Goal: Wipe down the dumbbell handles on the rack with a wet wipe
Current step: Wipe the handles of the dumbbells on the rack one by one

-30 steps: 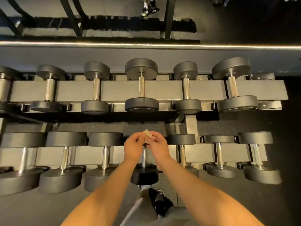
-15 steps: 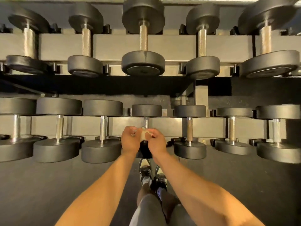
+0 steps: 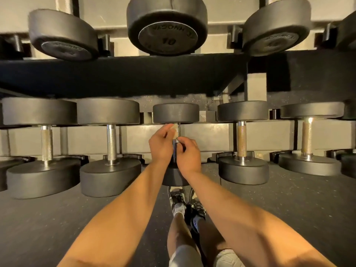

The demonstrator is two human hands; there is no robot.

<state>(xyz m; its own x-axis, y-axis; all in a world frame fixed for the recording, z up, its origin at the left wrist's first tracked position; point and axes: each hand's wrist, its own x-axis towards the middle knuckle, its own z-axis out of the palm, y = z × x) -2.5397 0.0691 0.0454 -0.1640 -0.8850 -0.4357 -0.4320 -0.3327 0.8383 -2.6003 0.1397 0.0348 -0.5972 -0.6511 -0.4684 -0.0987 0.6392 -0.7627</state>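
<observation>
Below left hand (image 3: 160, 147) and right hand (image 3: 188, 157): dark rubber floor (image 3: 48, 228), finely speckled, matte. More speckled floor in the gap just above the hands. Behind the hands: pale beige rack shelf (image 3: 212, 135), flat-faced, running left to right. Above them: deep black shadow band (image 3: 115, 76) under upper shelf (image 3: 221, 14), same beige. Up and right of the hands: pale upright post (image 3: 256, 87), possibly with diagonal brace, view too dim. Warm yellowish light overall.

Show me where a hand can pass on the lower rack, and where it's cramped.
Free: the beige rail between the small black centre dumbbell and the black dumbbell with a brownish handle; also the dark floor in front. Cramped: the left hand and right hand pinch the pale wet wipe on the centre handle.
</observation>
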